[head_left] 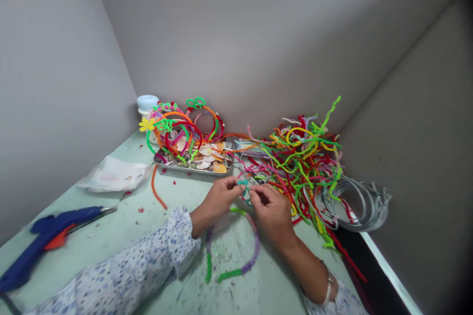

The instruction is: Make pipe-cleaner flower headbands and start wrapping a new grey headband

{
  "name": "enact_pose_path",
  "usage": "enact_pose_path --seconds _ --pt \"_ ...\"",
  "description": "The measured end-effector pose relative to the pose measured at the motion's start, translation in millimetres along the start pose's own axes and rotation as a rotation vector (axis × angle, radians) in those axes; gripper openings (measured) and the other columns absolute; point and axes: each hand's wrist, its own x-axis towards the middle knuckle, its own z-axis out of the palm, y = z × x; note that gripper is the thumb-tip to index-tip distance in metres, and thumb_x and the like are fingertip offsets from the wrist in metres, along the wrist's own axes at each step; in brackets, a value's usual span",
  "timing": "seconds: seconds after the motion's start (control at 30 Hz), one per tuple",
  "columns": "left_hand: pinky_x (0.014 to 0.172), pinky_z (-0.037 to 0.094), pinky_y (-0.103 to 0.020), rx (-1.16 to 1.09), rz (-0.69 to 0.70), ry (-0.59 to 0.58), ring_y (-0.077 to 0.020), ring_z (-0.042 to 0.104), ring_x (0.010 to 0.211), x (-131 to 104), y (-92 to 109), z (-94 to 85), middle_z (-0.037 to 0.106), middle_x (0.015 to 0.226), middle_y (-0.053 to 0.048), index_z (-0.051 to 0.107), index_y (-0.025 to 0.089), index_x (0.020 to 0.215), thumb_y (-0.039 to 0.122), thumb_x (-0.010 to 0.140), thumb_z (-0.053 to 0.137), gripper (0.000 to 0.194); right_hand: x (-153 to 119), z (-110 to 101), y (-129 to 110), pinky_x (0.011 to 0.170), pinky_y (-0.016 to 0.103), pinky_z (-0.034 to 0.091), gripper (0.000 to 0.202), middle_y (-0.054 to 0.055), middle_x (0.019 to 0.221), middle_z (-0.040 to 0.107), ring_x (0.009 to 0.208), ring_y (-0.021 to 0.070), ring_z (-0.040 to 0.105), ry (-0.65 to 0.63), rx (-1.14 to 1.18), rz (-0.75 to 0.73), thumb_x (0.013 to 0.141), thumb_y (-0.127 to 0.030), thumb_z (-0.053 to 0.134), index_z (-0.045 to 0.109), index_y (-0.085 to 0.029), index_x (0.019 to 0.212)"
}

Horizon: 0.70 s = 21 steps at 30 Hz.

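Observation:
My left hand [224, 196] and my right hand [271, 209] are close together over the middle of the table. Between their fingertips is a small teal pipe cleaner [243, 185] bent into loops. Both hands pinch it, the left at its left side, the right at its right side. Just below the hands lies a headband [255, 243] wrapped in green and purple pipe cleaner, its two ends toward me. A loose orange pipe cleaner [157, 189] rests left of my left hand.
A metal tray [192, 171] of shells stands behind, with colourful wrapped headbands [185, 130] on it. Tangled pipe cleaners [306, 157] and grey headbands [369, 206] fill the right. At left are a blue glue gun [55, 229], a plastic bag [114, 173] and a blue-lidded container [147, 103].

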Motion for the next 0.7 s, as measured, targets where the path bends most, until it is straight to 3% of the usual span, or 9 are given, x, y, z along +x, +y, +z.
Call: enact_pose_path --seconds 0.17,0.3,0.53,0.7 --pt "0.065 0.039 -0.023 -0.011 0.020 0.017 -0.0111 0.049 0.065 -4 1 5.1 0.055 0.069 0.001 0.057 0.014 0.075 0.029 0.075 0.058 0.016 1 2 -7 0.044 0.024 0.040 0.016 -0.002 0.054 0.059 0.047 0.0136 0.053 -0.037 0.270 0.393 0.077 -0.032 0.060 0.068 -0.019 0.081" --pt "0.067 0.040 -0.023 0.121 0.090 0.074 -0.0122 0.051 0.068 -9 0 6.7 0.057 0.073 0.000 0.058 0.015 0.080 0.029 0.078 0.055 0.015 0 7 -11 0.035 0.022 0.031 0.020 -0.006 0.044 0.052 0.033 0.0094 0.040 -0.048 0.514 0.589 0.074 -0.036 0.062 0.067 -0.018 0.083" --pt "0.074 0.039 -0.024 0.451 0.337 0.201 -0.0143 0.052 0.077 -16 2 9.3 0.057 0.078 -0.001 0.060 0.017 0.078 0.022 0.079 0.052 0.009 1 10 -15 0.040 0.020 0.039 0.015 0.000 0.057 0.061 0.044 0.0094 0.051 -0.004 0.849 0.717 0.068 -0.026 0.066 0.065 -0.016 0.078" --pt "0.075 0.039 -0.024 0.416 0.342 0.207 -0.0144 0.053 0.080 -17 1 12.5 0.057 0.080 -0.001 0.061 0.017 0.080 0.021 0.079 0.052 0.010 0 11 -13 0.050 0.026 0.052 0.009 0.006 0.081 0.069 0.059 0.0151 0.062 0.014 0.918 0.703 0.068 -0.024 0.066 0.066 -0.019 0.076"
